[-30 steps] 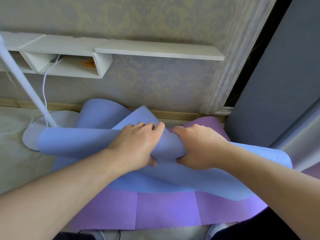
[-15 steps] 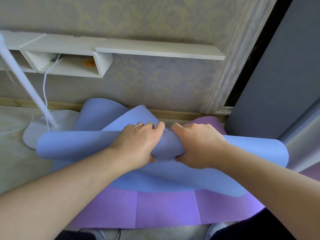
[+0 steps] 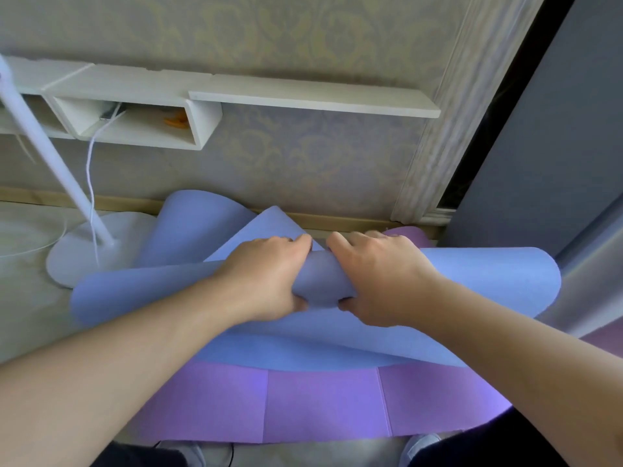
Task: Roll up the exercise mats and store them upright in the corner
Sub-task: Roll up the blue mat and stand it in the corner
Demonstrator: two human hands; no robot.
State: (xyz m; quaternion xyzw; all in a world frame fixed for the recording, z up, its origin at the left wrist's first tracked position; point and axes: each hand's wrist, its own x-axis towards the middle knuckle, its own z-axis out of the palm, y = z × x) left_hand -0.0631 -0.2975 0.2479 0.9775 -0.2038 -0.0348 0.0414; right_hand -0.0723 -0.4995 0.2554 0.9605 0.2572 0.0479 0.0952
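A white lamp stand [image 3: 84,244] is standing at the left with its round base on the floor. The left hand [image 3: 266,274] is gripping the blue mat [image 3: 141,291], fingers curled round its rolled middle, and the right hand [image 3: 381,281] is clutching it just beside. The blue mat is lying across the purple mat [image 3: 320,406] by the wall.

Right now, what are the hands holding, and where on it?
Both hands, left hand and right hand, grip the blue mat at the middle of its rolled part, side by side.
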